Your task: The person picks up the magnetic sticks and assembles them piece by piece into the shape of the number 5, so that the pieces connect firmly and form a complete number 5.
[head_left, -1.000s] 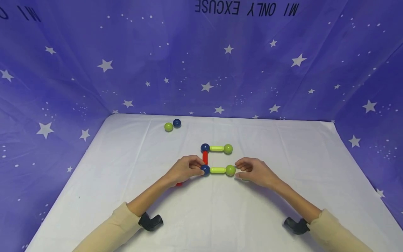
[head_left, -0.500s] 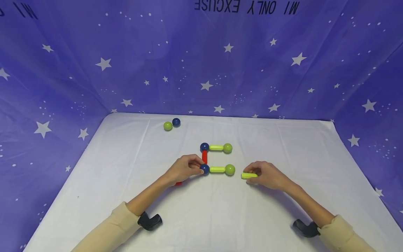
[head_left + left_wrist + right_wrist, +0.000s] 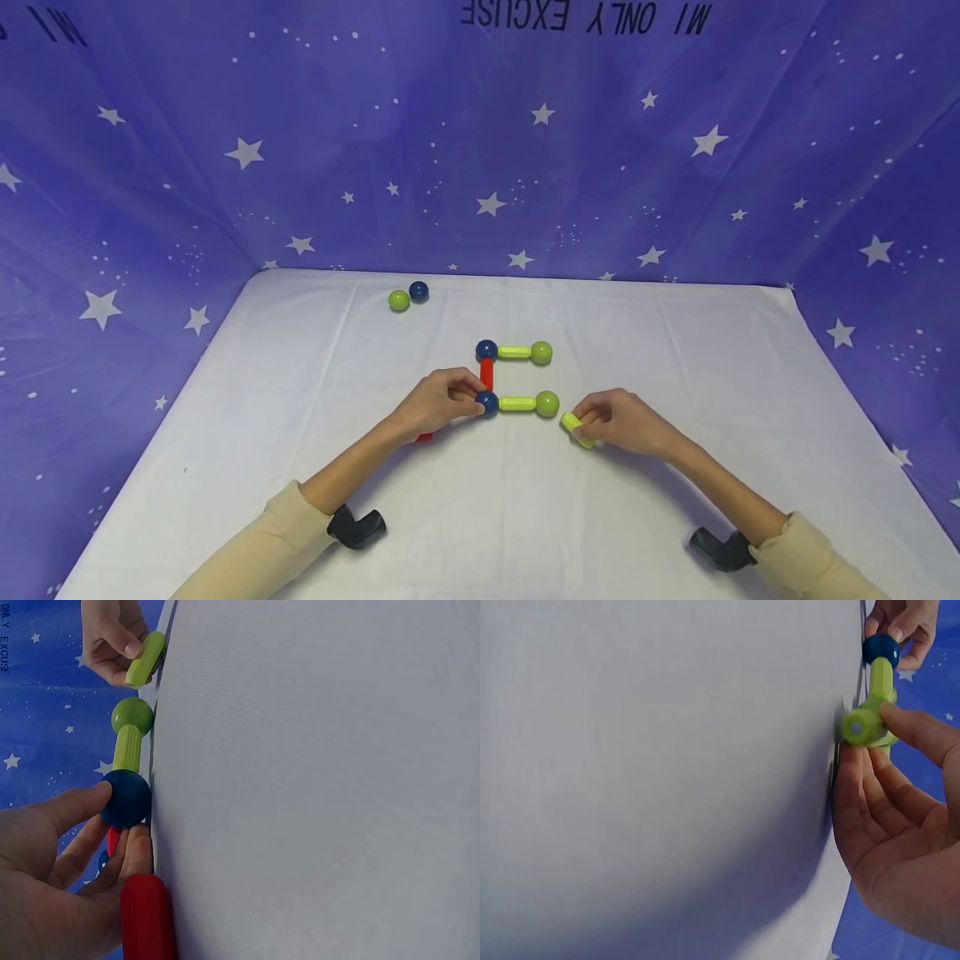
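Note:
My left hand (image 3: 438, 406) pinches a dark blue ball (image 3: 487, 404). From that ball a yellow-green rod (image 3: 517, 404) runs right to a green ball (image 3: 547, 404). A red rod (image 3: 487, 373) leads back to another blue ball (image 3: 486, 350), which bears a second yellow-green rod (image 3: 514, 352) ending in a green ball (image 3: 542, 352). My right hand (image 3: 626, 422) holds a separate yellow-green rod (image 3: 146, 660) between thumb and fingers, slanted, just right of the near green ball and apart from it in the head view. Fingers hide part of this rod.
Another red rod (image 3: 425, 437) lies by my left wrist, mostly hidden in the head view. Towards the back left sit a loose green ball (image 3: 399, 301) and a blue ball (image 3: 418, 292). White cloth (image 3: 480, 517) covers the table; starry purple fabric (image 3: 491, 125) surrounds it.
The right hand moved right from beside the near green ball, and the yellow-green rod came into view. It then shifted slightly back left, turning the rod aslant. The left hand stays on the blue ball.

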The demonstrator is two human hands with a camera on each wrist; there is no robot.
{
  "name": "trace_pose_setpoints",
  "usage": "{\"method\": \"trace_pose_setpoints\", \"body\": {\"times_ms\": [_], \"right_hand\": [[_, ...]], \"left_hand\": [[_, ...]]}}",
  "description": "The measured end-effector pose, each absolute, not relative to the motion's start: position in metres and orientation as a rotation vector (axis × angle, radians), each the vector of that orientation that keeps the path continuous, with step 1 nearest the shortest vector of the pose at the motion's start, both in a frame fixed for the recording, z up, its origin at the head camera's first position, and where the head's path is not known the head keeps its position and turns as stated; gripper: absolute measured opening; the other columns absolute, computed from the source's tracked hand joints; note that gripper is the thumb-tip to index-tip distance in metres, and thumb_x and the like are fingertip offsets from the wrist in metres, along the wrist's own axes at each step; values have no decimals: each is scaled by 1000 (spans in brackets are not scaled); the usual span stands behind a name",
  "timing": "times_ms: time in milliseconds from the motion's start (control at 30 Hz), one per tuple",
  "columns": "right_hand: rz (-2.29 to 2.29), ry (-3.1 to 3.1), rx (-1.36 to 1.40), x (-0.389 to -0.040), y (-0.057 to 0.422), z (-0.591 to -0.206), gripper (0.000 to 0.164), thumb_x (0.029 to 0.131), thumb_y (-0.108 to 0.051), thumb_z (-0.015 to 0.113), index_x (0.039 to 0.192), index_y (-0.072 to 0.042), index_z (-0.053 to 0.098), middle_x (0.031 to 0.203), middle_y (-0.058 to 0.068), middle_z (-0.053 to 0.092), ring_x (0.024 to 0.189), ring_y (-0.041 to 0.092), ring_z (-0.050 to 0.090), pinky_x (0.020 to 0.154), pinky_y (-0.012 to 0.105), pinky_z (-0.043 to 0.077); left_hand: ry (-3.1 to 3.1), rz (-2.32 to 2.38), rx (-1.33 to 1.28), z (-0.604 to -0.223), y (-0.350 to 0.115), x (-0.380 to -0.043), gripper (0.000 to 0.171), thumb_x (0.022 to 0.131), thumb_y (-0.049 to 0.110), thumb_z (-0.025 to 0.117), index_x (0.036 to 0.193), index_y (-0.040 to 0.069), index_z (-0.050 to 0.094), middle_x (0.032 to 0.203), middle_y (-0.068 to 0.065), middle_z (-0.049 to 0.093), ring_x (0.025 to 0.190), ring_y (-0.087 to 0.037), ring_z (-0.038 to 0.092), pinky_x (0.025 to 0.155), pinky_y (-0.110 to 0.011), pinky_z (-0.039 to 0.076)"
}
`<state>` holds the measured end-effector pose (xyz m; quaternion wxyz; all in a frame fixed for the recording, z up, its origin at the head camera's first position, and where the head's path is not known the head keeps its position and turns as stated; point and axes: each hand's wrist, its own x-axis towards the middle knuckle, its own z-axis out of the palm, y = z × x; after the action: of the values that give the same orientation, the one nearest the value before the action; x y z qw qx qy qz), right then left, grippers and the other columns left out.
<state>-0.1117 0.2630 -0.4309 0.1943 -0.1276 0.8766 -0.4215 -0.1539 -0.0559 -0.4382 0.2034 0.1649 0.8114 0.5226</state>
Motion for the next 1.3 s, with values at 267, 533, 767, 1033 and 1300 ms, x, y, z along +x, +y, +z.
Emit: {"method": "trace_pose_setpoints", "body": {"times_ms": [267,533,767,1033,1300], "right_hand": [[-1271,2365,-232,-108,250,-434,26,87,-16,76,103,3,69,83,2,68,75,16,63,66,26,51],[-1398,2253,-152,-106,242,-436,25,88,-16,74,101,4,68,82,5,69,77,17,65,71,28,54],[-1473,2188,-29,-103,235,-439,26,88,-18,76,100,3,68,83,4,70,80,16,65,73,31,57],[-1477,2166,-10,-106,234,-443,25,88,-20,76,97,2,70,81,4,70,77,16,64,72,30,57],[-1337,2287,-106,-108,233,-438,24,89,-25,76,89,-2,70,75,5,69,70,17,64,66,30,55]], "left_hand": [[2266,1456,444,-438,-57,-154,18,87,10,77,103,8,71,92,-1,69,83,-15,65,79,-31,50],[2253,1467,454,-439,-55,-154,18,88,10,76,105,8,71,93,-1,69,85,-16,65,81,-32,50],[2271,1449,455,-439,-54,-155,18,87,9,76,104,8,71,92,0,68,84,-15,64,80,-31,50],[2274,1446,445,-438,-55,-154,18,88,10,76,105,9,70,93,1,68,86,-15,64,82,-32,50],[2265,1462,453,-438,-56,-154,18,88,10,76,104,8,70,93,0,69,85,-15,65,81,-32,50]]}}
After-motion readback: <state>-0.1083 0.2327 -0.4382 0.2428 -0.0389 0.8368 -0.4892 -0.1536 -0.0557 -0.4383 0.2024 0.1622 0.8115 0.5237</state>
